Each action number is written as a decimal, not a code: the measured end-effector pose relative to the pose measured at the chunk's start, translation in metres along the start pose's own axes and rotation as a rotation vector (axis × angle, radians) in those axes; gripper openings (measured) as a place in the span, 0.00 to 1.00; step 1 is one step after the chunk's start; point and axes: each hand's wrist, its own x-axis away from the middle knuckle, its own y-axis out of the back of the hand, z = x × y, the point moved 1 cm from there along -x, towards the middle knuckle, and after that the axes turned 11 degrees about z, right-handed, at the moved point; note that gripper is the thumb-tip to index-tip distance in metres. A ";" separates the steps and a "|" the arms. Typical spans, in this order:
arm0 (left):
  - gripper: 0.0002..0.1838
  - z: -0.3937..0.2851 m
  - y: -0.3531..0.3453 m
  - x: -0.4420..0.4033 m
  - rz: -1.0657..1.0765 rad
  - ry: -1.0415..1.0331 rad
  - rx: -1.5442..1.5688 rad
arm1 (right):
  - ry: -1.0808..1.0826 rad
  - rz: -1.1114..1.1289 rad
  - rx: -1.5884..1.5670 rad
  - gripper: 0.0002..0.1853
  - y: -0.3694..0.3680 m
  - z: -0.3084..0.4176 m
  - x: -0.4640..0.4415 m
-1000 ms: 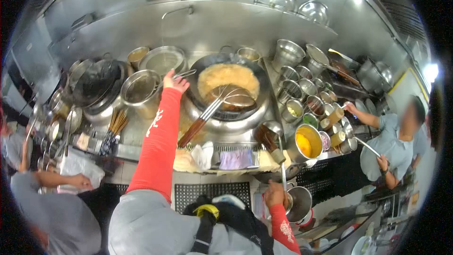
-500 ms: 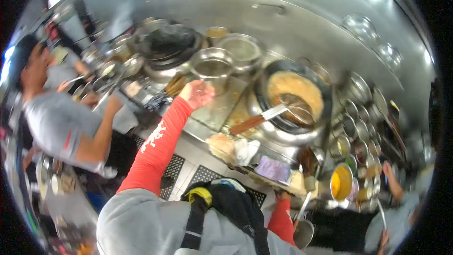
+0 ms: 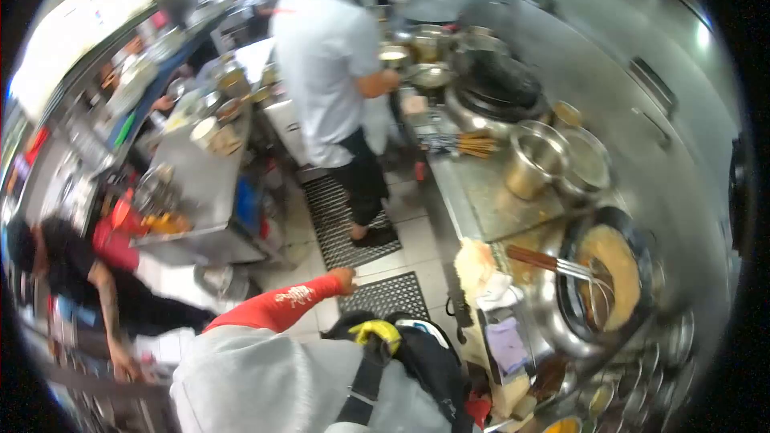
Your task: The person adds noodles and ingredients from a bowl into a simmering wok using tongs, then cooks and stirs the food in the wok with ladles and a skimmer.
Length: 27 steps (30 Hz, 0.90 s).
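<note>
My left hand (image 3: pixel 345 279), at the end of a red sleeve, is over the floor beside the black mat (image 3: pixel 389 297). Its fingers look curled in, with nothing visible in them. Only a bit of my right red sleeve (image 3: pixel 478 407) shows at the bottom; the hand itself is out of sight. The wok (image 3: pixel 571 289) at the right holds a frothy tan liquid (image 3: pixel 622 273). A strainer with a wooden handle (image 3: pixel 531 256) and wire bars rests across its left rim. Folded cloths (image 3: pixel 505 345) line the counter edge near the wok.
A person in a grey shirt (image 3: pixel 325 64) stands at the counter ahead, near a dark wok (image 3: pixel 501 84). Another in black (image 3: pixel 68 252) is at the left. A steel table (image 3: pixel 200 200) stands between them. Tall pots (image 3: pixel 533 164) sit on the stove.
The view has swung left, so the wok now lies at the right. My left hand has come away from the pots to over the floor, its spread fingers now curled. My right hand has left view.
</note>
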 end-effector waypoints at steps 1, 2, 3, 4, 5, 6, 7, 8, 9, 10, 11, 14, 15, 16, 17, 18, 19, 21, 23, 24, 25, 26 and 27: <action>0.28 0.019 -0.027 0.022 0.121 0.060 0.002 | 0.016 0.004 0.027 0.14 -0.006 0.004 0.004; 0.26 0.048 -0.067 0.034 0.155 0.119 0.013 | 0.031 0.023 0.052 0.14 -0.013 0.006 0.008; 0.25 0.075 -0.100 0.047 0.194 0.166 0.021 | 0.041 0.038 0.074 0.14 -0.021 0.009 0.010; 0.23 0.085 -0.116 0.071 0.242 0.266 0.093 | 0.057 0.048 0.094 0.14 -0.029 0.012 0.013; 0.20 0.093 -0.131 0.092 0.289 0.359 0.166 | 0.069 0.067 0.113 0.14 -0.038 0.015 0.016; 0.19 0.103 -0.144 0.107 0.403 0.494 0.247 | 0.081 0.086 0.132 0.15 -0.047 0.017 0.019; 0.18 0.109 -0.152 0.118 0.518 0.625 0.329 | 0.094 0.103 0.143 0.15 -0.053 0.021 0.021; 0.18 0.112 -0.159 0.127 0.511 0.694 0.380 | 0.107 0.113 0.150 0.15 -0.059 0.024 0.025; 0.18 0.107 -0.158 0.139 0.505 0.762 0.427 | 0.124 0.128 0.163 0.15 -0.066 0.025 0.027; 0.18 0.105 -0.159 0.148 0.502 0.830 0.469 | 0.134 0.150 0.172 0.15 -0.073 0.026 0.029; 0.17 0.109 -0.165 0.147 0.471 0.825 0.502 | 0.138 0.162 0.183 0.15 -0.078 0.026 0.032; 0.16 0.107 -0.159 0.145 0.330 0.730 0.576 | 0.175 0.195 0.206 0.16 -0.094 0.027 0.043; 0.16 0.099 -0.146 0.148 0.311 0.686 0.598 | 0.194 0.201 0.213 0.16 -0.098 0.027 0.047; 0.16 0.094 -0.133 0.145 0.300 0.633 0.608 | 0.214 0.205 0.213 0.16 -0.102 0.026 0.051; 0.16 0.090 -0.124 0.134 0.301 0.568 0.604 | 0.233 0.212 0.218 0.17 -0.108 0.023 0.055; 0.17 0.096 -0.125 0.118 0.308 0.535 0.615 | 0.260 0.207 0.214 0.17 -0.114 0.020 0.062; 0.17 0.106 -0.129 0.100 0.323 0.492 0.610 | 0.287 0.199 0.213 0.17 -0.124 0.017 0.070; 0.21 0.116 -0.127 0.070 0.251 0.399 0.646 | 0.337 0.172 0.233 0.17 -0.149 0.014 0.077; 0.26 0.110 -0.095 0.063 0.193 0.282 0.590 | 0.363 0.134 0.296 0.18 -0.170 0.014 0.074; 0.27 0.107 -0.077 0.056 0.282 0.333 0.748 | 0.296 0.123 0.425 0.22 -0.176 0.020 0.076; 0.25 0.107 -0.070 0.050 0.240 0.344 0.750 | 0.212 0.125 0.551 0.27 -0.174 0.023 0.077; 0.24 0.113 -0.066 0.040 0.243 0.321 0.695 | 0.171 0.091 0.548 0.27 -0.179 0.030 0.094; 0.23 0.126 -0.067 0.029 0.279 0.287 0.596 | 0.128 0.070 0.553 0.28 -0.178 0.033 0.112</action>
